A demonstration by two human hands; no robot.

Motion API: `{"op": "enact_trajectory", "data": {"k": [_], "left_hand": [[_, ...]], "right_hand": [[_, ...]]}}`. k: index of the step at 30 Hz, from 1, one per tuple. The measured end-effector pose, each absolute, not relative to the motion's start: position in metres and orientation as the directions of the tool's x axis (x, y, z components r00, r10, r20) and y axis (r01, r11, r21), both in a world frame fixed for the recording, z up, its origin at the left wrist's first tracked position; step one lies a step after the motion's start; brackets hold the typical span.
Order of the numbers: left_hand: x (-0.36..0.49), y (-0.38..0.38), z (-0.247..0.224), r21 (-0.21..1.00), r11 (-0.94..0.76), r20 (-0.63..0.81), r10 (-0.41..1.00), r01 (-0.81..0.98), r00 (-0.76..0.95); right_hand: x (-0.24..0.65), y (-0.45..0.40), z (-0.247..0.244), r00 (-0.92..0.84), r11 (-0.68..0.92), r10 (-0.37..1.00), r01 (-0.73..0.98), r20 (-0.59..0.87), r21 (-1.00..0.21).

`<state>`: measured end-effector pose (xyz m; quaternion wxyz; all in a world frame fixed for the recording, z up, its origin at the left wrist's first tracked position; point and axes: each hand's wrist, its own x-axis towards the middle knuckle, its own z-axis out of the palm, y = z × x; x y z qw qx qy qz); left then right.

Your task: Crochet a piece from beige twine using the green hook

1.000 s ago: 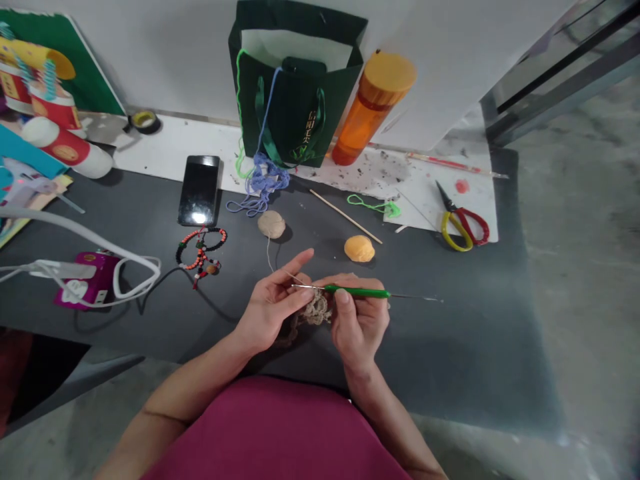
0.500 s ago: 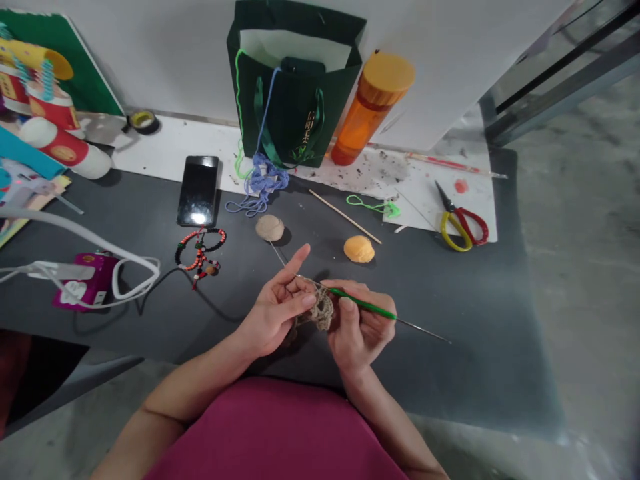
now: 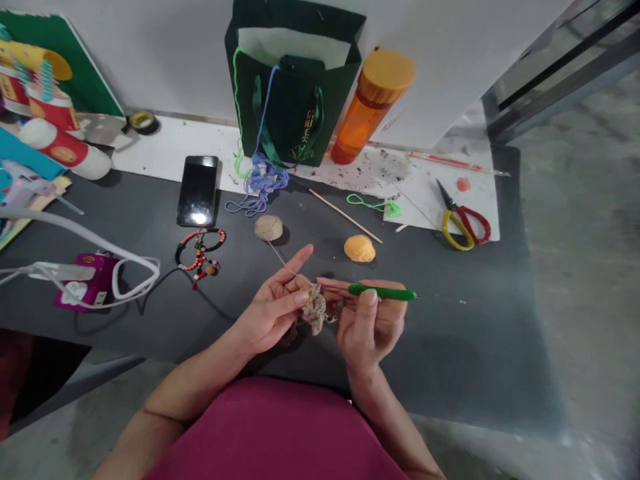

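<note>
My left hand (image 3: pixel 273 308) pinches a small tan crocheted piece (image 3: pixel 316 311) between thumb and fingers, with the index finger raised. A thin strand of yarn (image 3: pixel 283 260) runs from that hand to a tan yarn ball (image 3: pixel 268 227) on the dark tabletop. My right hand (image 3: pixel 371 327) grips a crochet hook with a green handle (image 3: pixel 383 292), its tip at the crocheted piece. The fingers partly hide the hook's shaft.
Around the hands lie a peach-orange ball (image 3: pixel 359 249), a phone (image 3: pixel 198 191), a beaded loop (image 3: pixel 199 255) and a wooden stick (image 3: pixel 345 215). Farther back stand a green paper bag (image 3: pixel 293 87) and an orange bottle (image 3: pixel 373 107). Red-and-yellow scissors (image 3: pixel 463 227) lie at right.
The hook has swung from sloping down-right to nearly level, and my right hand has shifted slightly right. The crocheted piece now stands more upright between my hands.
</note>
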<state>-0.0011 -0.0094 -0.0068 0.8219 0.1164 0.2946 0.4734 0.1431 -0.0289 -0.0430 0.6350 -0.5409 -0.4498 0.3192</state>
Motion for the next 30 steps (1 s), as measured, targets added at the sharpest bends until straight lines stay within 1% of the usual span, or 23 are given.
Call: {"op": "enact_trajectory", "data": {"k": [2,6,9,10,12,16,19,20,22,24,25,26,30], "left_hand": [[-0.002,-0.008,-0.006,0.458,0.521,-0.362,0.849,-0.721,0.384],[-0.002,-0.006,-0.003,0.435,0.526,-0.342,0.847,-0.731,0.406],[-0.001,-0.007,-0.004,0.443,0.527,-0.329,0.848,-0.726,0.415],[-0.001,-0.008,-0.004,0.453,0.521,-0.323,0.852,-0.724,0.411],[0.001,-0.010,-0.006,0.492,0.507,-0.318,0.861,-0.708,0.396],[0.004,-0.014,-0.009,0.600,0.502,-0.338,0.865,-0.623,0.372],[0.005,-0.015,-0.010,0.637,0.448,-0.348,0.893,-0.627,0.285],[0.005,-0.014,-0.010,0.639,0.423,-0.355,0.903,-0.642,0.241],[0.005,-0.013,-0.010,0.624,0.394,-0.383,0.907,-0.675,0.176],[0.005,-0.011,-0.010,0.590,0.406,-0.413,0.895,-0.698,0.171],[0.005,-0.011,-0.010,0.571,0.420,-0.424,0.887,-0.705,0.185],[0.005,-0.010,-0.009,0.555,0.436,-0.434,0.878,-0.708,0.201],[0.004,-0.009,-0.008,0.511,0.490,-0.464,0.849,-0.706,0.254]], "right_hand": [[0.142,-0.026,-0.038,0.396,0.162,0.904,0.038,0.164,-0.986],[0.137,-0.018,-0.024,0.341,0.117,0.938,-0.153,0.058,-0.981],[0.136,-0.016,-0.021,0.293,0.071,0.956,-0.244,-0.003,-0.967],[0.136,-0.016,-0.022,0.278,0.060,0.961,-0.258,-0.015,-0.964],[0.136,-0.018,-0.026,0.250,0.082,0.968,-0.257,0.015,-0.963],[0.135,-0.023,-0.034,0.248,0.203,0.955,-0.141,0.164,-0.969],[0.137,-0.022,-0.033,0.215,0.296,0.933,-0.005,0.288,-0.955],[0.137,-0.021,-0.031,0.171,0.354,0.918,0.058,0.358,-0.934],[0.137,-0.019,-0.029,0.075,0.498,0.851,0.201,0.521,-0.843],[0.137,-0.017,-0.027,0.031,0.594,0.773,0.318,0.634,-0.739],[0.136,-0.016,-0.026,0.039,0.605,0.753,0.350,0.657,-0.715],[0.135,-0.016,-0.026,0.067,0.594,0.753,0.359,0.655,-0.720],[0.132,-0.020,-0.024,0.200,0.473,0.823,0.275,0.531,-0.837]]}}
